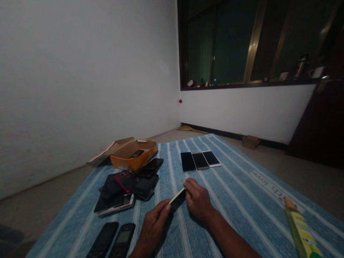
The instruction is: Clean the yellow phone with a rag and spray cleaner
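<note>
Between my two hands is a smartphone [178, 201] with a dark face and a pale yellow-green edge, tilted above the striped cloth. My left hand [155, 223] is closed on its near left end, thumb along the edge. The far right end is gripped by the fingers of my right hand [198, 199]. Beyond them, three smartphones lie in a row: a black one [188, 162], a gold-edged one [200, 161] and a white one [211, 158]. To the left is a loose pile of phones [126, 188]. Two keypad phones [123, 240] lie side by side near my left forearm.
An open orange cardboard box [129, 161] with a phone inside stands behind the pile. At the right edge lies a yellow-green packet [302, 229]. The blue striped cloth [236, 200] covers the surface. A small carton [251, 142] sits on the floor by the wall.
</note>
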Action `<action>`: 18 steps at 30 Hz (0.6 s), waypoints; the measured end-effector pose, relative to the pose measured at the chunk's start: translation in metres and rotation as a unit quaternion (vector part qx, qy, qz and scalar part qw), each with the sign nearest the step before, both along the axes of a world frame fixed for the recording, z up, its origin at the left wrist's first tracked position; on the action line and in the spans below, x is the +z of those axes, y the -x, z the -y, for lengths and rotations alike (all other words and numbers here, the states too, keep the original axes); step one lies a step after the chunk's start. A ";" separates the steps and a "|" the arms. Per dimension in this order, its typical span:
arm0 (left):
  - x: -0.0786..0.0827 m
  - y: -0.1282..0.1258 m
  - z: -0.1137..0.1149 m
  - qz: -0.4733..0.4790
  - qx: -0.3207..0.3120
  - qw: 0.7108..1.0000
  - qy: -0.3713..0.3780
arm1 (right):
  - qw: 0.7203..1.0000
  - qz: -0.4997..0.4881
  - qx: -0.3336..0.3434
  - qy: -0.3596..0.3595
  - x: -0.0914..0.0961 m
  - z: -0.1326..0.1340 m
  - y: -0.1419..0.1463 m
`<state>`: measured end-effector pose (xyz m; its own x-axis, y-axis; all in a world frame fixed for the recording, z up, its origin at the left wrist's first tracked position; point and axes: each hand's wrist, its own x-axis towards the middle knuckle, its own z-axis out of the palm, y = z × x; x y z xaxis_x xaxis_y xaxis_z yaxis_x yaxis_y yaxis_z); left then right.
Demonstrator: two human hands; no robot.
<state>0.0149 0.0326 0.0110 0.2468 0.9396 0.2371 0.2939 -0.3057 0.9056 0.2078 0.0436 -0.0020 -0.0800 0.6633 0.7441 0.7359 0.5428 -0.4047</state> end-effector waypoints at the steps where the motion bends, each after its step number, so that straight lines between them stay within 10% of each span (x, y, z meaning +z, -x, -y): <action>1: -0.001 0.000 0.000 0.004 0.000 1.000 0.001 | 1.000 0.011 0.013 0.003 0.001 0.003 0.005; 8: 0.000 -0.002 0.000 0.010 -0.003 1.000 -0.010 | 0.994 0.046 0.089 0.035 0.009 0.017 0.027; 18: -0.005 0.000 -0.001 -0.008 -0.003 1.000 -0.008 | 1.000 0.005 0.027 0.010 0.004 0.002 -0.001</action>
<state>0.0147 0.0332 0.0061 0.2560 0.9344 0.2477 0.3073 -0.3216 0.8956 0.2091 0.0420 0.0023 -0.1233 0.6729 0.7294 0.7093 0.5738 -0.4095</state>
